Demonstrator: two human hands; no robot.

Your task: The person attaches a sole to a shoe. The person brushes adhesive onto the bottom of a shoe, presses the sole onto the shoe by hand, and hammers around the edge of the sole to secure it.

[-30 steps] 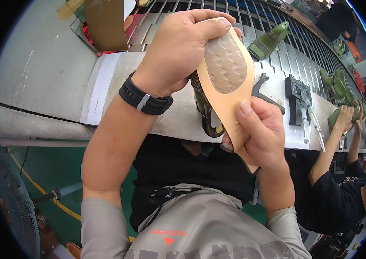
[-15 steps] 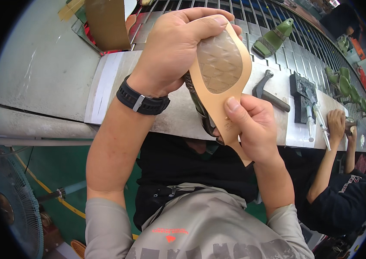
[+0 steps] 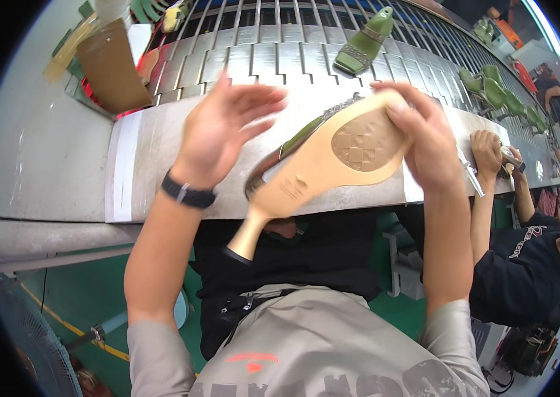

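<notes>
My right hand (image 3: pixel 431 140) grips a heeled shoe (image 3: pixel 303 180) by its toe end, thumb over the edge of the sole. The tan sole faces up, with a brownish patterned patch under the forefoot. Its heel (image 3: pixel 248 231), dark at the tip, points down and to the left. Part of a green shoe last and a dark, textured strap show along the far side of the shoe. To the left of the shoe, apart from it, my left hand (image 3: pixel 217 132) is blurred, with its fingers spread and nothing in it.
A green last with a dark strap (image 3: pixel 364 43) lies on the slatted metal conveyor (image 3: pixel 253 56) behind the bench edge (image 3: pixel 161 142). A brown board (image 3: pixel 113 69) leans at the far left. Several green lasts (image 3: pixel 501 92) and a co-worker's hands (image 3: pixel 487 152) are at the right.
My left hand has let go of the toe end and moved left. My right hand has shifted from the narrow part to the toe. The shoe has swung round, heel now to the left.
</notes>
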